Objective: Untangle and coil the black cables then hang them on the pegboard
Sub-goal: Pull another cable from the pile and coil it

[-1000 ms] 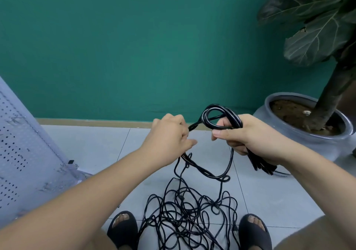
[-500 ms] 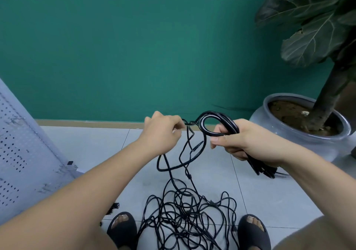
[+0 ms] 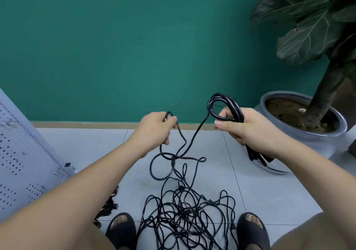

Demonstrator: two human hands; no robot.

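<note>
Floor: black cables (image 3: 185,217) lie tangled on the tiles (image 3: 269,192) between two sandals (image 3: 121,228).
Left: left hand (image 3: 154,130) pinches one strand rising from the tangle.
Right: right hand (image 3: 248,130) grips the coil (image 3: 225,105), whose loop stands above the fist.
Side: pegboard (image 3: 23,153) at the left edge.
Far: plant pot (image 3: 300,134) against the green wall (image 3: 134,47).

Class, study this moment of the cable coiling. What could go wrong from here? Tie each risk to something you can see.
1. The strand that the left hand pinches crosses itself in loops just above the pile; pulling hard could tighten them into a knot.
2. The pile lies between the sandals; a lifted strand might catch a foot.
3. The coil in the right hand is untied; its loops may slip loose.
</note>
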